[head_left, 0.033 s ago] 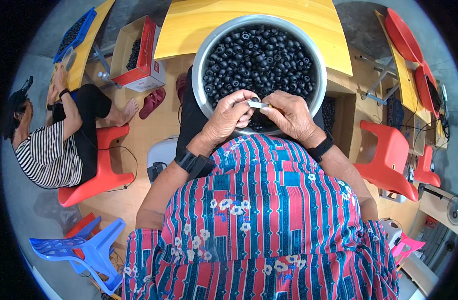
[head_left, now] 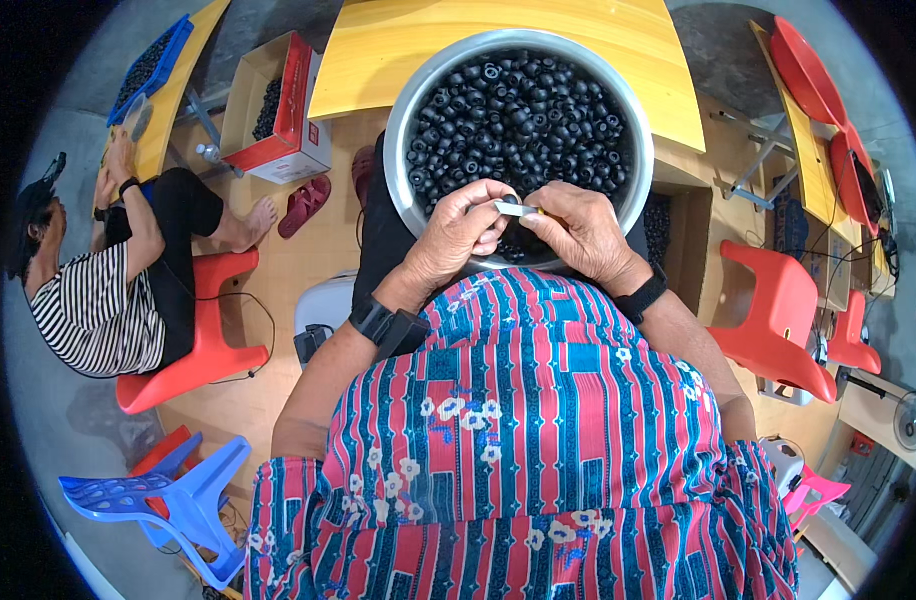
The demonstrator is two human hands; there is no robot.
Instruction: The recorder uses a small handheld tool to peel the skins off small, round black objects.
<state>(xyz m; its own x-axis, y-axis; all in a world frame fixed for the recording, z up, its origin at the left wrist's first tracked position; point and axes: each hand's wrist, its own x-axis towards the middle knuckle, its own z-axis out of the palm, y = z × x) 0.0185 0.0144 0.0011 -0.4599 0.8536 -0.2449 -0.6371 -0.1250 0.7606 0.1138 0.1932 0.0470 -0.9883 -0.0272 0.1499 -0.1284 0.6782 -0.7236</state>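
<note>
A wide metal basin [head_left: 398, 165] rests at my lap, full of small black ring-shaped parts [head_left: 523, 115] with round holes. Over its near rim, my left hand [head_left: 465, 222] pinches one black part [head_left: 510, 199] between thumb and fingertips. In my right hand [head_left: 581, 228] is a small blade [head_left: 516, 209], flat and pale grey, with a bit of yellow showing by the fingers. The blade lies against the black part or just in front of it; exact contact cannot be made out. Both hands are close together, and my right fingers curl round the blade's hidden end.
A yellow table [head_left: 368, 60] stands beyond the basin. To the left, a co-worker [head_left: 103, 295] sits on a red stool [head_left: 213, 310], near a red and white carton [head_left: 296, 130] holding black parts. A blue plastic chair [head_left: 193, 500] and another red stool [head_left: 773, 300] stand at the sides.
</note>
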